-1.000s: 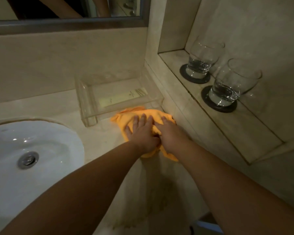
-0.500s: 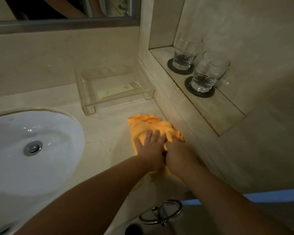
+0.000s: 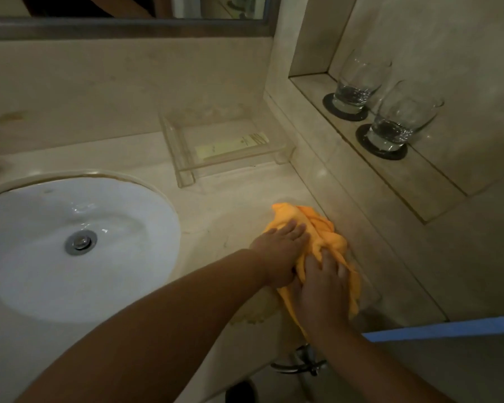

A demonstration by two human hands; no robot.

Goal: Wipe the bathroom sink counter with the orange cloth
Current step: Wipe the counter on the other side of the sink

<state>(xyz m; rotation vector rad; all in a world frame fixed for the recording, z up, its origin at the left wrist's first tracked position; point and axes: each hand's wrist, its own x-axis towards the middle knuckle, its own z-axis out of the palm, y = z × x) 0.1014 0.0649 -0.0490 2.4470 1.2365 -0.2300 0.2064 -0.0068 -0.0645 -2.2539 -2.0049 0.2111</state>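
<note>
Right hand point(image 3: 323, 286) is nearest, fingers spread flat. Left hand point(image 3: 282, 251) is just beyond it, fingers together. Both press the bunched orange cloth point(image 3: 326, 237) into the counter point(image 3: 230, 205) at its front right corner, probably for scrubbing weight. The clear tray point(image 3: 224, 152) sits along the back edge.

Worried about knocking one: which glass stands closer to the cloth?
The front glass, nearer the camera; the other glass stands behind it toward the corner.
</note>
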